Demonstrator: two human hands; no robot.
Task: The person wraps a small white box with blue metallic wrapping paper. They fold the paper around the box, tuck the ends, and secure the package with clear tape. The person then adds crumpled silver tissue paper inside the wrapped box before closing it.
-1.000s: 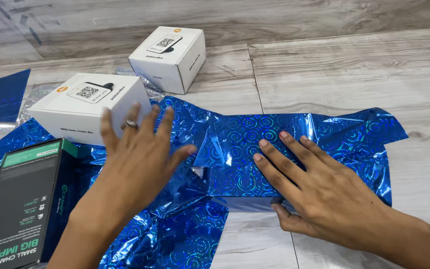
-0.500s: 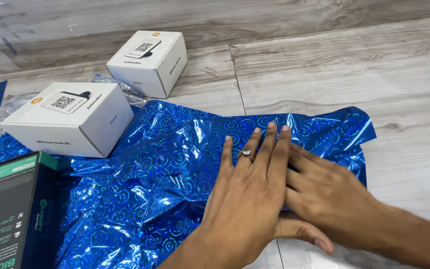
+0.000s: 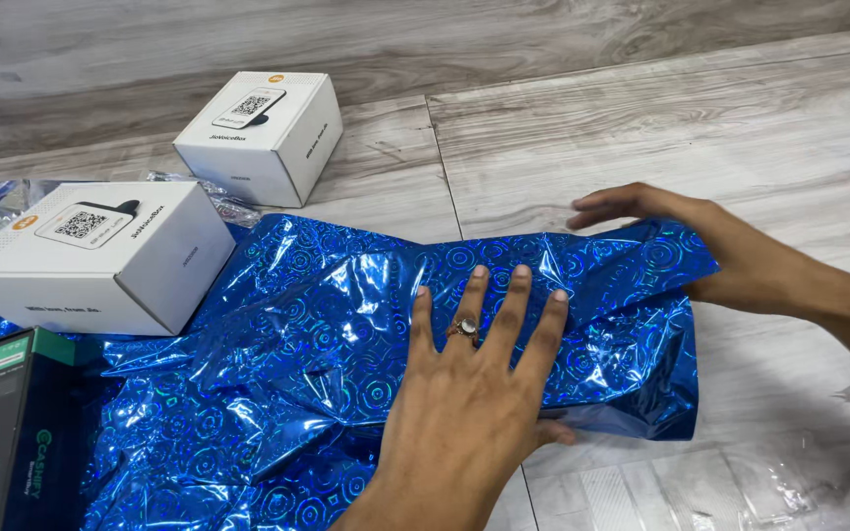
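Blue ring-patterned foil (image 3: 346, 324); white boxes (image 3: 100, 258)

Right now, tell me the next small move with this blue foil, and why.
Probably fold the right flap inward. The left hand lies flat on the shiny blue wrapping foil, pinning it over the bulge beneath, while the right hand curls around the foil's loose far right edge, which juts out past the bulge.

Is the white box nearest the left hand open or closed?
Closed. The white box sits flat on the blue foil sheet, its printed top flush with the sides, no flap raised. The left hand presses the foil, not the box.
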